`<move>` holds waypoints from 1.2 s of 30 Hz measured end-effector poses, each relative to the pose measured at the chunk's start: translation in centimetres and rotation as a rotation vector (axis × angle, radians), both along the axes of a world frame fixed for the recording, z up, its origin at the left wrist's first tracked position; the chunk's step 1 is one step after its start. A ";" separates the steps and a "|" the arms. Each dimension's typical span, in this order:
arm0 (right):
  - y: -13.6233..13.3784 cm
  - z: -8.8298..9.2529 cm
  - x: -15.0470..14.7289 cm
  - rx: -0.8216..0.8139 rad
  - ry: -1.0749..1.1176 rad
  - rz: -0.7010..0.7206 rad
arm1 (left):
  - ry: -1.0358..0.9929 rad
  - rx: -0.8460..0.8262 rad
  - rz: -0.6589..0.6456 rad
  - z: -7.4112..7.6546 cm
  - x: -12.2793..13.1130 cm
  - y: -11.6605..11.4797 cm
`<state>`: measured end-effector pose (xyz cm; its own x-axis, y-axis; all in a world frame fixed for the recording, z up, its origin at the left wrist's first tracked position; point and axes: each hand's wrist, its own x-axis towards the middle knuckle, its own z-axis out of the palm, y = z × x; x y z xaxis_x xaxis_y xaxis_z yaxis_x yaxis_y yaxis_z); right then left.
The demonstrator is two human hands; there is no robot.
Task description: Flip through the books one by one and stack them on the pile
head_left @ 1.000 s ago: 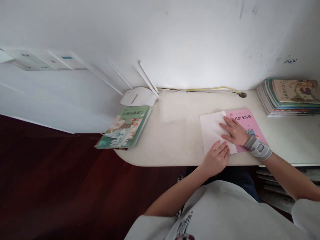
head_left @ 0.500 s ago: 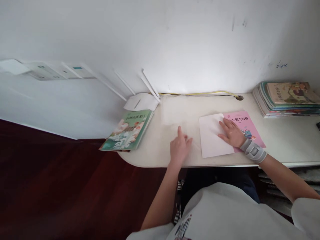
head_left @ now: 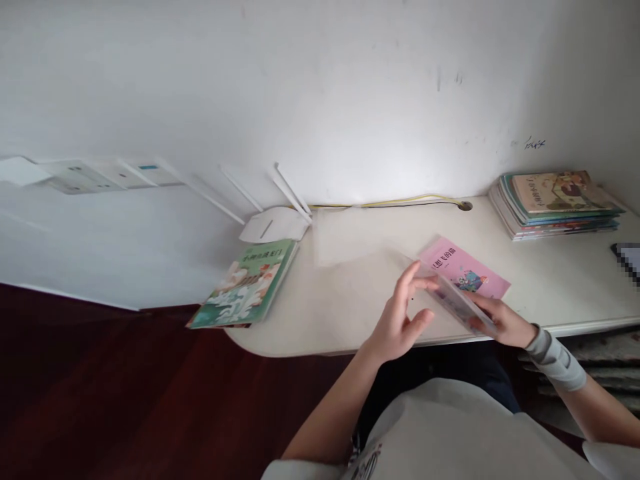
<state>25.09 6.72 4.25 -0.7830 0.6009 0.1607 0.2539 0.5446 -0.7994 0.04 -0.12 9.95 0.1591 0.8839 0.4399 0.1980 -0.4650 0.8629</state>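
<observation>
— Where's the pink book (head_left: 467, 275)?
— Tilted up near the counter's (head_left: 350, 300) front edge. The right hand (head_left: 503, 325) keeps its grip clamped on the near corner; the left hand (head_left: 397, 328), grip apart, touches the left edge

- Green book (head_left: 245, 287) lies on the bench's (head_left: 340, 320) left corner, overhanging the edge.
- White router (head_left: 267, 225) sits just behind it, its antennas slanting up against the wall.
- Yellow cable (head_left: 400, 199) runs along the far edge to a hole (head_left: 466, 206).
- Book stack (head_left: 555, 203) sits far right.
- Dark red floor (head_left: 100, 387) lies left.
</observation>
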 end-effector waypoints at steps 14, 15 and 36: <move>2.7 -3.7 3.9 0.075 0.296 -0.916 | 0.784 0.047 0.328 -6.1 3.5 10.6; 2.6 -3.8 3.6 0.127 0.256 -0.904 | 0.701 0.037 0.366 -6.2 3.5 11.2; 4.4 -1.2 -2.4 0.600 -0.560 -0.542 | 1.139 0.009 0.105 -7.2 7.6 11.9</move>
